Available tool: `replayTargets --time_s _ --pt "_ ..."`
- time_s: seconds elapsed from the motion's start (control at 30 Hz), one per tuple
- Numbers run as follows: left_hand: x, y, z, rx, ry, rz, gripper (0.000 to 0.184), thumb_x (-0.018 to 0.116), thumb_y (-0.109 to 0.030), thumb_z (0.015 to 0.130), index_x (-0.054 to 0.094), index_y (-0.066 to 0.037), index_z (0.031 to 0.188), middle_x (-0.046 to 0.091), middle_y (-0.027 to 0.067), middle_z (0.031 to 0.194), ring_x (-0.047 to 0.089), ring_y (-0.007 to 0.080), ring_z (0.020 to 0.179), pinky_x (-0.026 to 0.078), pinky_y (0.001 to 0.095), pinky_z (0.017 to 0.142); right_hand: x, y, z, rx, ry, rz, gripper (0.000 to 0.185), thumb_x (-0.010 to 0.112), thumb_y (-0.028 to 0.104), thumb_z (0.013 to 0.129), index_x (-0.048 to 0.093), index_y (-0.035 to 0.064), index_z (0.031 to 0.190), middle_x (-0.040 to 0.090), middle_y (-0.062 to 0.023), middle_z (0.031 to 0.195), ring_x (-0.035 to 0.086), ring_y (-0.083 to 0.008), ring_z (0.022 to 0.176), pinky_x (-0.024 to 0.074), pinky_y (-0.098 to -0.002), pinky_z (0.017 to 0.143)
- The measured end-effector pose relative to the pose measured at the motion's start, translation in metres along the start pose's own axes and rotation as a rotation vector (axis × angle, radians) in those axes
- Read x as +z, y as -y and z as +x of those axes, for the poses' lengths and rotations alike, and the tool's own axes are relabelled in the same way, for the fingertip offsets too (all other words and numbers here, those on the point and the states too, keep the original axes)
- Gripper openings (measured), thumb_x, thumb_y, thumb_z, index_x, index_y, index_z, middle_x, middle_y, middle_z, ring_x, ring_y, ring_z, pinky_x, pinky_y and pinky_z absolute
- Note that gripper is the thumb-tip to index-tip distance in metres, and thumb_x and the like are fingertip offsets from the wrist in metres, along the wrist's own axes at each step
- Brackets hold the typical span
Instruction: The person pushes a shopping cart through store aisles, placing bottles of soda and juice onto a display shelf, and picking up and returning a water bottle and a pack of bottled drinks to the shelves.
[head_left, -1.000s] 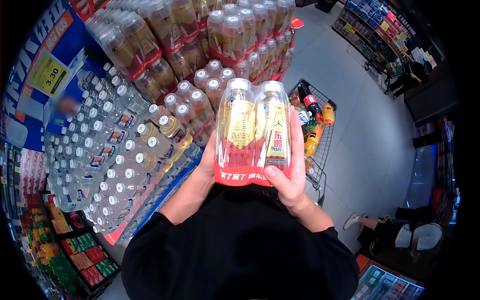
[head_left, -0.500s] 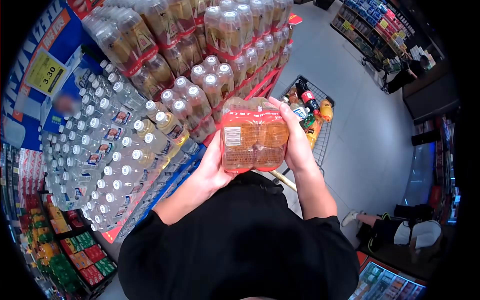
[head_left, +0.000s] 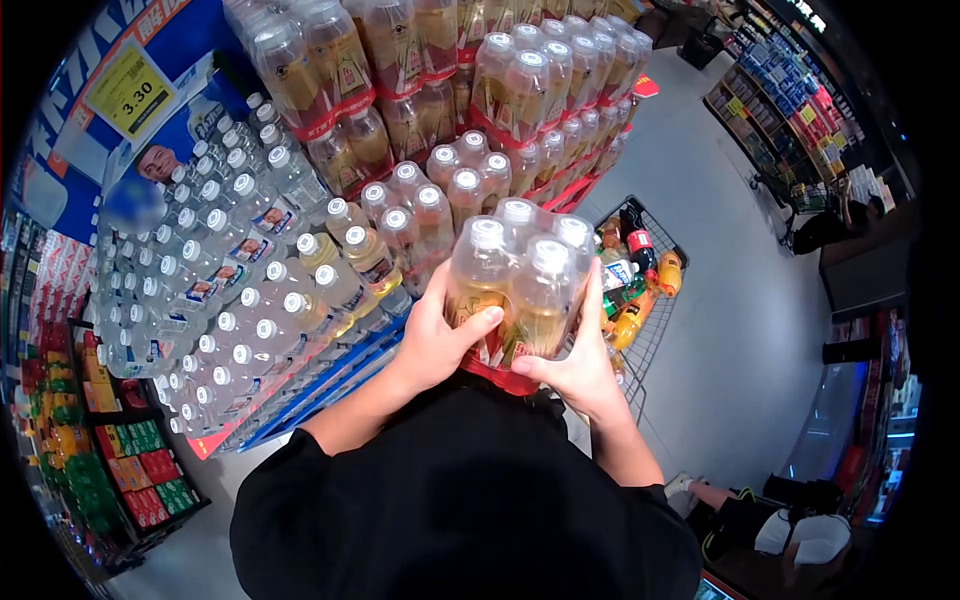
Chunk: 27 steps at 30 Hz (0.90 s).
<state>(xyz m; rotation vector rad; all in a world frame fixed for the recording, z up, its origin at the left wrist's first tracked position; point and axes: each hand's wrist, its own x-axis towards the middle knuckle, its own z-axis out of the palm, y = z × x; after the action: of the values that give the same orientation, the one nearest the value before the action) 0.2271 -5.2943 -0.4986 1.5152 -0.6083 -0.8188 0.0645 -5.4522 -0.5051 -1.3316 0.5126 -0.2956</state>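
A shrink-wrapped pack of bottles [head_left: 528, 285] with white caps and a red band at its base is held up before my chest, caps upward and tilted. My left hand [head_left: 440, 335] grips its left side, thumb lying across the front. On the right side and lower front, my right hand [head_left: 585, 360] is closed round the same pack. Behind it stand similar wrapped bottle packs [head_left: 465, 185] in stacked rows. The fingers behind the pack are hidden.
A wire shopping cart [head_left: 655, 335] holding several drink bottles stands just right of the pack. Rows of clear bottles [head_left: 190, 270] fill the display at left, below a yellow price sign [head_left: 130, 92]. A person [head_left: 800, 530] is at lower right; shelves [head_left: 770, 110] stand far right.
The pack has been turned from its barcoded underside to caps up. Both thumbs now press on its front. The view has shifted, so the display appears slightly further right.
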Motion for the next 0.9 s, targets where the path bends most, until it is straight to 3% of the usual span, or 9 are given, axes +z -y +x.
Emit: replayTargets --time_s 0.2,0.3,0.37,0.4,0.47,0.5,0.63,0.67,0.9 --pt "-0.044 -0.058 0.039 0.09 0.168 0.471 0.085 0.092 -0.018 0.084 0.05 0.005 0.155 0.069 0.0194 0.142 0.066 0.0224 0.131 0.049 0.0379 0.113 0.018 -0.037 0.044 -0.353 -0.127 -0.1 0.159 0.104 0.028 0.063 -0.011 -0.0005 0.169 0.033 -0.0239 0.165 0.041 -0.0348 0.152 0.0338 -0.0487 0.127" --pt "-0.057 -0.084 0.08 0.147 0.088 0.731 0.076 0.082 -0.005 0.084 0.052 -0.002 0.154 0.075 0.023 0.127 0.074 0.0289 0.122 0.056 0.0414 0.104 0.027 -0.04 0.099 -0.492 -0.276 -0.321 0.164 0.106 0.025 0.057 -0.012 -0.0011 0.168 0.034 -0.0263 0.164 0.043 -0.0379 0.15 0.0354 -0.0487 0.126" --pt "-0.072 -0.079 0.113 0.298 -0.02 0.839 0.067 0.069 -0.007 0.084 0.055 -0.006 0.15 0.074 0.0294 0.118 0.072 0.0475 0.11 0.058 0.0509 0.093 0.041 -0.036 0.14 -0.617 -0.366 -0.358 0.164 0.106 0.026 0.058 -0.011 -0.001 0.168 0.033 -0.0288 0.164 0.041 -0.0399 0.151 0.035 -0.0497 0.126" --pt "-0.076 -0.087 0.127 0.136 -0.015 0.758 0.065 0.064 -0.005 0.084 0.055 -0.005 0.149 0.074 0.0295 0.114 0.071 0.0483 0.108 0.058 0.0522 0.092 0.046 -0.032 0.157 -0.589 -0.358 -0.32 0.163 0.106 0.027 0.058 -0.01 -0.0012 0.169 0.031 -0.0306 0.165 0.04 -0.0414 0.152 0.0345 -0.0505 0.127" --pt "-0.096 -0.068 0.165 0.186 -0.093 0.91 0.059 0.064 -0.005 0.085 0.057 -0.003 0.144 0.075 0.029 0.107 0.072 0.0482 0.102 0.059 0.0533 0.089 0.047 -0.039 0.194 -0.588 -0.367 -0.341 0.162 0.106 0.035 0.06 -0.008 -0.002 0.169 0.029 -0.0351 0.165 0.038 -0.0469 0.153 0.0341 -0.0532 0.127" --pt "-0.109 -0.053 0.184 0.197 -0.11 0.904 0.057 0.063 -0.005 0.086 0.057 -0.002 0.143 0.076 0.029 0.106 0.073 0.0484 0.101 0.059 0.0538 0.088 0.053 -0.041 0.212 -0.564 -0.427 -0.539 0.159 0.105 0.04 0.062 -0.003 -0.0049 0.169 0.035 -0.0323 0.163 0.04 -0.0416 0.153 0.0368 -0.0482 0.126" --pt "-0.112 -0.049 0.198 0.046 -0.245 1.171 0.05 0.079 -0.021 0.092 0.064 -0.003 0.136 0.077 0.0267 0.099 0.074 0.0463 0.098 0.059 0.0519 0.086 0.064 -0.044 0.227 -0.548 -0.47 -0.683 0.143 0.102 0.042 0.069 0.012 -0.0073 0.168 0.038 -0.0337 0.159 0.042 -0.0475 0.149 0.0387 -0.0522 0.124" --pt "-0.113 -0.047 0.198 0.052 -0.268 1.226 0.055 0.082 -0.031 0.093 0.065 -0.004 0.137 0.077 0.0266 0.094 0.075 0.0463 0.093 0.059 0.0539 0.082 0.067 -0.043 0.225 -0.544 -0.502 -0.75 0.14 0.101 0.042 0.07 0.015 -0.0074 0.168 0.039 -0.0336 0.159 0.042 -0.0483 0.148 0.0393 -0.0529 0.123" --pt "-0.109 -0.03 0.209 0.225 -0.273 1.327 0.04 0.076 -0.025 0.095 0.067 0.007 0.117 0.075 0.0277 0.081 0.077 0.0432 0.079 0.064 0.0508 0.074 0.075 -0.052 0.228 -0.584 -0.583 -0.682 0.131 0.1 0.042 0.071 0.025 -0.0063 0.165 0.042 -0.0316 0.157 0.046 -0.0493 0.144 0.0423 -0.0543 0.12"
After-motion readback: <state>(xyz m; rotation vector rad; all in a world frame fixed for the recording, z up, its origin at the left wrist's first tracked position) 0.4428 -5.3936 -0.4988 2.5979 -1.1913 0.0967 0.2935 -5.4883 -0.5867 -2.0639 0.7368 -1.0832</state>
